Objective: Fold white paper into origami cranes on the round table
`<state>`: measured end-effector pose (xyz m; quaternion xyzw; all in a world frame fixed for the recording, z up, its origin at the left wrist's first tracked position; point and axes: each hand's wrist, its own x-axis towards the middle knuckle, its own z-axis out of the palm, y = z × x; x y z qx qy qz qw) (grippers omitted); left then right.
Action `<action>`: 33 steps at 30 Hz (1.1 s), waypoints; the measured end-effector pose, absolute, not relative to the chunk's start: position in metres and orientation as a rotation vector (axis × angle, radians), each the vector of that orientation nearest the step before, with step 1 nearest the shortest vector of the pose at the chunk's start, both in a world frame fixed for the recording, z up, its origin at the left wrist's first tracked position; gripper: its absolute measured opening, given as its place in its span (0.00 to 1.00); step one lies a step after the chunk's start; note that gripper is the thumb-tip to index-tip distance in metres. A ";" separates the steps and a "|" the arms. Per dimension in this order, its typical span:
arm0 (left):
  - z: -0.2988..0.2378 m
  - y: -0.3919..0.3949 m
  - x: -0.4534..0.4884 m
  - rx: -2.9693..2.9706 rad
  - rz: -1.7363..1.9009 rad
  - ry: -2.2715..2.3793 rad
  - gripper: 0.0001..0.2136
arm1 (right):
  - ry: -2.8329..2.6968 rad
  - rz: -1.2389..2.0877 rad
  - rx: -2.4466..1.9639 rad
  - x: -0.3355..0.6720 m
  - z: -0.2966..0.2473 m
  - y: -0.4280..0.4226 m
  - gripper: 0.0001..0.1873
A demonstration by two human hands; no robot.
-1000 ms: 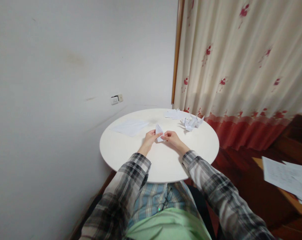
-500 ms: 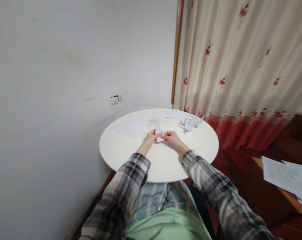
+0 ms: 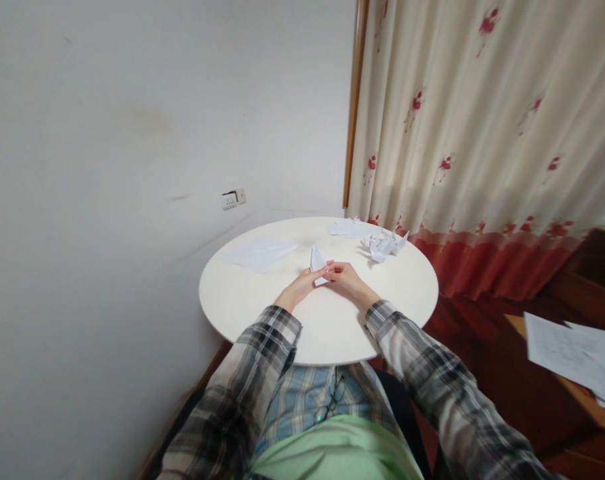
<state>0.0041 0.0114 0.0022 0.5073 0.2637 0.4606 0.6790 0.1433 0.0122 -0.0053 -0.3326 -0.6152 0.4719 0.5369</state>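
A small folded white paper piece [image 3: 317,261] stands with a point up at the middle of the round white table [image 3: 262,313]. My left hand [image 3: 303,282] lies low beside it with fingers stretched toward its base, touching it. My right hand [image 3: 343,275] is curled, pinching the paper's right side. Both forearms wear plaid sleeves.
A flat white sheet [image 3: 261,253] lies at the table's left back. More sheets [image 3: 349,228] and folded or crumpled paper shapes [image 3: 383,245] sit at the back right. A flowered curtain [image 3: 482,133] hangs behind; papers [image 3: 572,357] rest on a wooden surface at right.
My left hand has flattened and lowered, its fingers stretching out along the paper's base. The right hand keeps its pinch in place.
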 end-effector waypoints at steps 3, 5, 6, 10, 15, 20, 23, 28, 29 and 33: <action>0.000 0.013 0.004 1.146 1.039 0.603 0.17 | -1.473 1.151 -0.779 0.144 -0.007 0.013 0.11; -0.001 0.014 0.004 1.139 1.052 0.626 0.16 | -1.470 1.215 -0.758 0.144 -0.006 0.013 0.15; 0.000 0.014 0.005 1.134 1.053 0.635 0.15 | -1.467 1.243 -0.752 0.143 -0.005 0.012 0.17; 0.003 0.011 0.005 1.143 1.057 0.659 0.18 | -1.467 1.263 -0.771 0.143 -0.004 0.010 0.18; 0.002 0.012 0.003 1.230 1.079 0.751 0.19 | -1.484 1.272 -0.799 0.143 -0.005 0.009 0.20; -0.001 0.016 0.002 1.269 1.093 0.765 0.20 | -1.496 1.283 -0.787 0.143 -0.005 0.009 0.18; 0.000 0.015 0.002 1.297 1.080 0.744 0.19 | -1.513 1.262 -0.761 0.142 -0.003 0.008 0.14; 0.001 0.016 0.002 1.292 1.085 0.717 0.20 | -1.521 1.261 -0.720 0.141 0.000 0.005 0.12; 0.000 0.016 0.002 1.287 1.094 0.730 0.19 | -1.520 1.263 -0.719 0.141 0.001 0.004 0.12; -0.002 0.018 0.002 1.277 1.123 0.748 0.19 | -1.536 1.242 -0.767 0.142 0.003 0.002 0.14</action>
